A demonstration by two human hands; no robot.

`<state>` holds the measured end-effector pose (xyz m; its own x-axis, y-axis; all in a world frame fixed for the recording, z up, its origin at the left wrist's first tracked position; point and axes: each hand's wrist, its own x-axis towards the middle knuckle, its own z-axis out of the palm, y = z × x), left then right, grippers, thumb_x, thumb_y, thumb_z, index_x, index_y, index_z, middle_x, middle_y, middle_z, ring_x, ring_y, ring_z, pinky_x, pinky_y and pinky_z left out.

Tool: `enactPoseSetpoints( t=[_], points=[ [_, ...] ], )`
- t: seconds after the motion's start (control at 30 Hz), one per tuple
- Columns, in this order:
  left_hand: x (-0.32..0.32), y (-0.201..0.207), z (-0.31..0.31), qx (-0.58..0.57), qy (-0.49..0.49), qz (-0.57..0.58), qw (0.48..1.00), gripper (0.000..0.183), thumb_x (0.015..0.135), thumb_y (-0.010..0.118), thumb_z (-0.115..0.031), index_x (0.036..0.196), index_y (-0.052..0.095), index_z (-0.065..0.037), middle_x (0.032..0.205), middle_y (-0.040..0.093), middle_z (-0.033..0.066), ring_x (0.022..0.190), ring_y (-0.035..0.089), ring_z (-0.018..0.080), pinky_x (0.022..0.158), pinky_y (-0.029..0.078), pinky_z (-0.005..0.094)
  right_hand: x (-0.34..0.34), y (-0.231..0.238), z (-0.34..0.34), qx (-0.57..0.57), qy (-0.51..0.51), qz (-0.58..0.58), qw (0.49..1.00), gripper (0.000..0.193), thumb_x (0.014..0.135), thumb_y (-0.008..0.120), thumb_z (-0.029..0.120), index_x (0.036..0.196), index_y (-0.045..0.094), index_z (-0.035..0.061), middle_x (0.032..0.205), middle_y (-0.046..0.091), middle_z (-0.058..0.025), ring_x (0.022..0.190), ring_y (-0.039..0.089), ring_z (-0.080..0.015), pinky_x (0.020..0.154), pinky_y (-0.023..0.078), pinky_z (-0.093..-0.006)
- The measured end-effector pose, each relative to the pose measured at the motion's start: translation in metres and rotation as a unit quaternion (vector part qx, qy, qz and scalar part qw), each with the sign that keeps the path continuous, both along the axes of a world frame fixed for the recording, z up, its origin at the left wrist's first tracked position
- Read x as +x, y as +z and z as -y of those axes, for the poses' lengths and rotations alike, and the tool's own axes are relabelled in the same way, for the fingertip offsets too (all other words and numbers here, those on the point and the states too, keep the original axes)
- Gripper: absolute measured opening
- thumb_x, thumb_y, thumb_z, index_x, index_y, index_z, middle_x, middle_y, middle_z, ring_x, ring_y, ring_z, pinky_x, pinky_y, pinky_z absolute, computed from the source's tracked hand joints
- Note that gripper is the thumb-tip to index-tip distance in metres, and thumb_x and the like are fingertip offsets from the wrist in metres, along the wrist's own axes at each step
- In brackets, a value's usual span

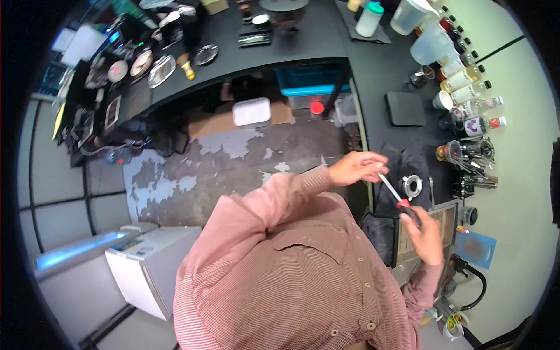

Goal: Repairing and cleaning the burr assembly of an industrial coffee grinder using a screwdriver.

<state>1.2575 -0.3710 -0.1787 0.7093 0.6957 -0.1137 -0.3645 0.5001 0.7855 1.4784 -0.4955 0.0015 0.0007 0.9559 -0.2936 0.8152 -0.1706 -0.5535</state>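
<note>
A screwdriver (392, 188) with a red and black handle and a bright metal shaft slants over the counter's edge. Its handle is gripped in my right hand (426, 236), thumb along the side. At the far end of the shaft, the fingertips of my left hand (357, 168) are pinched together around the tip. Whether a small part is also between those fingers cannot be made out. Just right of the shaft, a round metal ring-shaped part (406, 191) lies on a dark cloth (387, 204) on the black counter.
Beyond the cloth sits a flat black square device (405, 109). Bottles (465, 77) line the wall at right. A sink (402, 271) with a black faucet (479, 291) is near my right arm. A white cabinet (157, 262) stands at lower left.
</note>
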Motion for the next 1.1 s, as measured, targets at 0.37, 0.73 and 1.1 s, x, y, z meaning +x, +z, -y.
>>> enactPoseSetpoints(
  t=[0.37, 0.73, 1.1],
  points=[
    [-0.263, 0.045, 0.234, -0.016, 0.293, -0.28, 0.914, 0.02, 0.102, 0.07, -0.019, 0.101, 0.073, 0.0, 0.08, 0.072, 0.0042, 0.065, 0.066, 0.0089, 0.058, 0.054, 0.0237, -0.133, -0.029, 0.038, -0.032, 0.288, -0.157, 0.944, 0.033, 0.092, 0.078, 0.027, 0.111, 0.071, 0.0005, 0.089, 0.071, -0.0177, 0.076, 0.067, -0.0319, 0.07, 0.051, -0.0379],
    [-0.445, 0.064, 0.336, 0.014, 0.478, -0.163, 0.863, 0.043, 0.114, 0.042, -0.036, 0.134, 0.054, 0.001, 0.114, 0.069, 0.0146, 0.098, 0.068, 0.02, 0.083, 0.058, 0.0337, -0.383, -0.064, 0.086, -0.083, 0.251, -0.344, 0.901, 0.032, 0.103, 0.067, 0.032, 0.12, 0.069, 0.0056, 0.075, 0.062, -0.0027, 0.067, 0.055, -0.0101, 0.062, 0.046, -0.03],
    [-0.64, 0.113, 0.358, 0.074, 0.61, -0.26, 0.745, 0.029, 0.108, 0.059, -0.018, 0.129, 0.063, 0.002, 0.114, 0.075, 0.0171, 0.097, 0.073, 0.0187, 0.079, 0.062, 0.0307, -0.622, -0.065, 0.079, -0.097, 0.488, -0.25, 0.831, 0.04, 0.103, 0.065, 0.04, 0.123, 0.064, 0.0052, 0.074, 0.06, -0.009, 0.066, 0.055, -0.0222, 0.063, 0.046, -0.0376]
  ],
)
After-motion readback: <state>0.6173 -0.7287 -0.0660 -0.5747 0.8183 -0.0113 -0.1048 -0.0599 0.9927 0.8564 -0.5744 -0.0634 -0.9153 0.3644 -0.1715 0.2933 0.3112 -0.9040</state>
